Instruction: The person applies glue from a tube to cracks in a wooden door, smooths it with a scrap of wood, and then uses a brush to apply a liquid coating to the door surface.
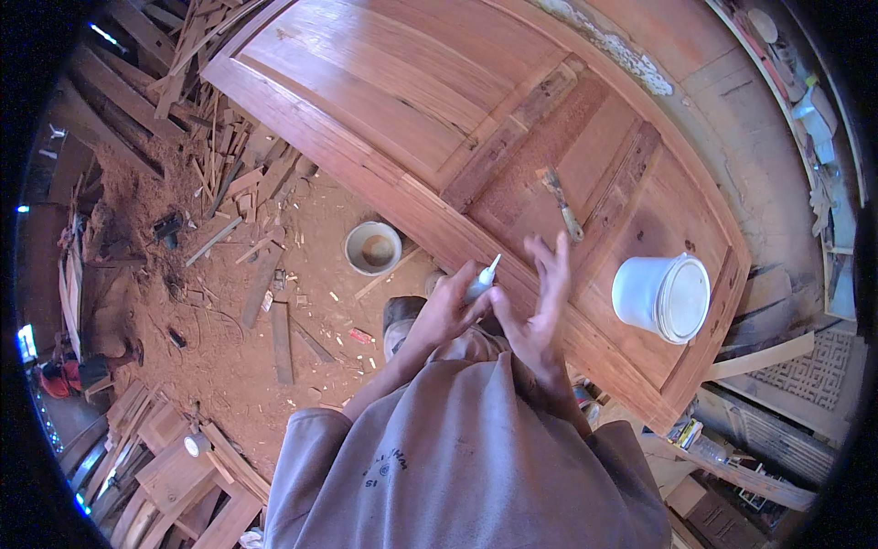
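Observation:
My left hand [446, 309] is closed round a small white bottle [479, 285] with a pointed nozzle, which tilts up and to the right. Close beside it my right hand [540, 322] has its fingers spread. Its thumb is near the bottle; whether it touches I cannot tell. Both hands are in front of my body, at the near edge of a reddish-brown panelled wooden door [384, 156]. A scraper [565, 206] with a worn handle lies on the door beyond my right hand. Sawdust covers part of the recessed panel beside it.
A white lidded bucket [633, 291] lies or leans on the door at the right. An open pail [373, 267] stands on the dusty floor to the left. Wood offcuts [247, 174] are heaped at far left; planks [183, 476] fill the lower left. A wall [722, 101] borders the door's far side.

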A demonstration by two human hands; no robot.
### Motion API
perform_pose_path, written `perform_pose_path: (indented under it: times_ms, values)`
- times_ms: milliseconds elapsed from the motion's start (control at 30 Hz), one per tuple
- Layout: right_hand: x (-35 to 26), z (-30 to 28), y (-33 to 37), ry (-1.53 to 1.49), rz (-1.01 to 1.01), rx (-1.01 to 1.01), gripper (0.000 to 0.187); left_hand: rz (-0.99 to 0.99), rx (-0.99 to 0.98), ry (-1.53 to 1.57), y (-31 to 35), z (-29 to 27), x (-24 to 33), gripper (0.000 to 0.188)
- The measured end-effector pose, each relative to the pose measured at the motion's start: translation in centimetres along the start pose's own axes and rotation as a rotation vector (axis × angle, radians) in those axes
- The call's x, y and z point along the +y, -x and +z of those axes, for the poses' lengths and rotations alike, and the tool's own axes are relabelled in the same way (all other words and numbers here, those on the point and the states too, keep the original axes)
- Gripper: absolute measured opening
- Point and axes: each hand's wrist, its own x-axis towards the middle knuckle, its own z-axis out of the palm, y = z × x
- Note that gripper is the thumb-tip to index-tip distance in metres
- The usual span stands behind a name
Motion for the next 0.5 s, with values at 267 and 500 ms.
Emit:
perform_pose_path:
  times_ms: [267, 500]
  values:
    - [-1.4, 1.9, -2.0, 0.034, -0.055, -0.078, 0.086, -0.065, 0.048, 0.03, -0.4, -2.6, 0.3, 0.029]
    - [-0.2, 2.7, -1.3, -0.214, 0.067, -0.081, 0.083, -0.093, 0.056, 0.009, -0.3, -2.7, -0.8, 0.031]
